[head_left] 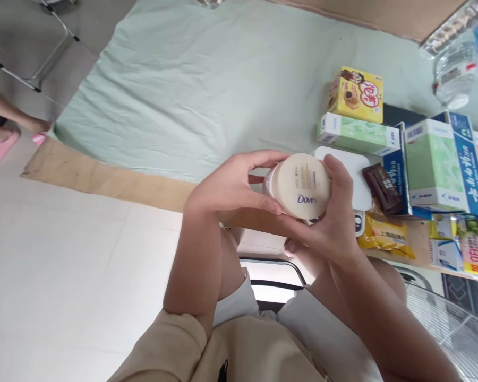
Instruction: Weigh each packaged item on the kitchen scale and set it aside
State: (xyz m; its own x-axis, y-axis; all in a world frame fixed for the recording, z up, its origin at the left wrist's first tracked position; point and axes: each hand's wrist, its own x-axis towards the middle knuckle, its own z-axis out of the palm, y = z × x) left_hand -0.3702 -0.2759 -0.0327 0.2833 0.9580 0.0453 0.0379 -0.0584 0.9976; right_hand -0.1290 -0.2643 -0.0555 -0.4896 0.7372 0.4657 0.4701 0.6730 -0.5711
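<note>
A round Dove jar (301,183) with a cream-coloured lid is held between my two hands, its lid facing up toward me. My left hand (239,183) curves around the jar's left side, thumb near the lower rim and fingers along the far side. My right hand (334,212) grips the opposite side, with the thumb and fingers on the lid's edge. The jar is above the near edge of the table, in front of a white flat item (356,178). Most of the jar's body is hidden under the lid and my fingers.
On the right of the cloth-covered table (175,90) stand a yellow snack box (356,95), green-and-white boxes (358,132), a blue toothpaste box (476,170), a brown packet (382,188) and a yellow packet (386,236). A plastic bottle (458,74) lies farther back. Another person's foot (0,146) shows at left.
</note>
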